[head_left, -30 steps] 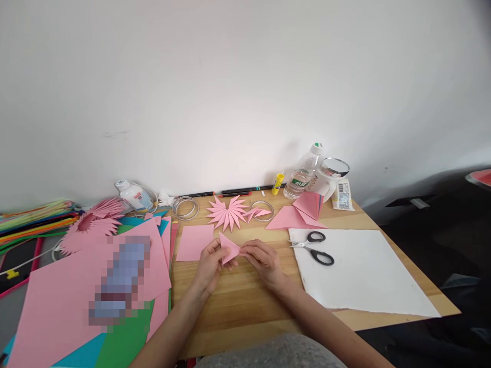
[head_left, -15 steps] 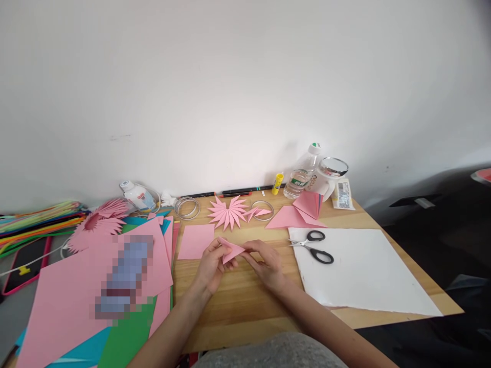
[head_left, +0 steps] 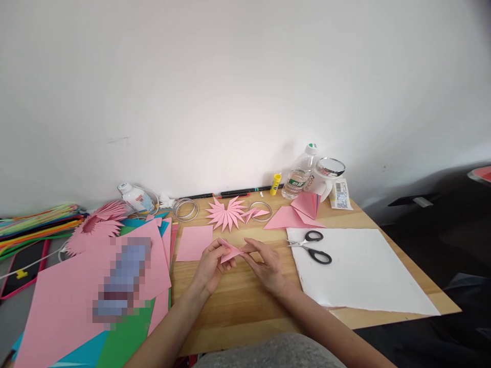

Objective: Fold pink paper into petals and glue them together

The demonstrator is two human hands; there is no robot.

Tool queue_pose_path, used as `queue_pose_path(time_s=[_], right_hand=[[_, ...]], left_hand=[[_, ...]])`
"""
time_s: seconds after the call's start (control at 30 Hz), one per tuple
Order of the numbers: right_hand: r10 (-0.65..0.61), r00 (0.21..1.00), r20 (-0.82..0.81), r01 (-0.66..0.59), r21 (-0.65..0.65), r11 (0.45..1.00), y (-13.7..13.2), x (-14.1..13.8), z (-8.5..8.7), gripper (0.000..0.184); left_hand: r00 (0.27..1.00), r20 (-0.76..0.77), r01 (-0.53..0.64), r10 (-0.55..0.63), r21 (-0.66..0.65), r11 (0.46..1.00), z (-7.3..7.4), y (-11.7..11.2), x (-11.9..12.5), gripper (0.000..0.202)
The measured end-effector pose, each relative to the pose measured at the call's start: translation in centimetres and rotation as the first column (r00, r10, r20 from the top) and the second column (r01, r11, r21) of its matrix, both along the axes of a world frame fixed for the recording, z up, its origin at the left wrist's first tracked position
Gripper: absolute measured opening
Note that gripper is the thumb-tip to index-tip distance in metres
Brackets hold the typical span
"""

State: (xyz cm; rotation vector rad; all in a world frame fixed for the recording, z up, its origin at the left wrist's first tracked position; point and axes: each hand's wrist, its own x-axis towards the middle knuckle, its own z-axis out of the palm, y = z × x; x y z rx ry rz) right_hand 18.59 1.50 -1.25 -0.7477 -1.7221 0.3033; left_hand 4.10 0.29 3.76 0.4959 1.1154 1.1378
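Folded pink paper [head_left: 229, 250]: one piece, held above the middle of the bench [head_left: 230, 317]. Our left hand [head_left: 211, 259] grips it between thumb and fingers; our right hand [head_left: 270, 267] has its fingertips at the pointed end, though we cannot tell whether they pinch it. Against a second ago, we find the piece tilted flatter, its point reaching farther right, and our right fingers more spread. The scissors lie as before.

Square pink sheet [head_left: 194, 243]: one, just beyond our left hand.

Spiky pink paper rosette [head_left: 225, 219]: one, beyond the piece; small folded pink pieces lie to its right, by one metal ring [head_left: 271, 210].

Scissors [head_left: 302, 243]: one pair, black-handled, on one white board [head_left: 356, 273], to our right.

Glue stick [head_left: 275, 185]: one, yellow, upright; its dark lettering we cannot read.

Clear bottle [head_left: 296, 182]: one, green label, characters too small to read.

White mug [head_left: 320, 181]: one, dark letters, turned too far to read surely.

Packet [head_left: 340, 194]: one, bearing a barcode.
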Motion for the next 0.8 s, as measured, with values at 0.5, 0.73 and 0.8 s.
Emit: queue_pose_path(time_s=[0.5,0.73,0.8], right_hand=[[0.051,0.998,0.047,-0.047,-0.080,0.996,-0.24,-0.23,-0.03,0.040],[0.057,0.993,0.108,-0.053,-0.039,0.998,-0.17,0.07,0.30,0.046],[0.090,0.985,0.148,-0.082,-0.056,0.995,0.07,0.18,0.20,0.047]], left_hand=[[0.992,-0.111,0.061,-0.059,0.022,0.998,0.28,-0.22,0.40,0.012],[0.992,-0.100,0.084,-0.080,0.034,0.996,0.10,0.21,0.69,0.012],[0.990,-0.113,0.087,-0.081,0.055,0.995,-0.03,0.34,0.78,0.012]])
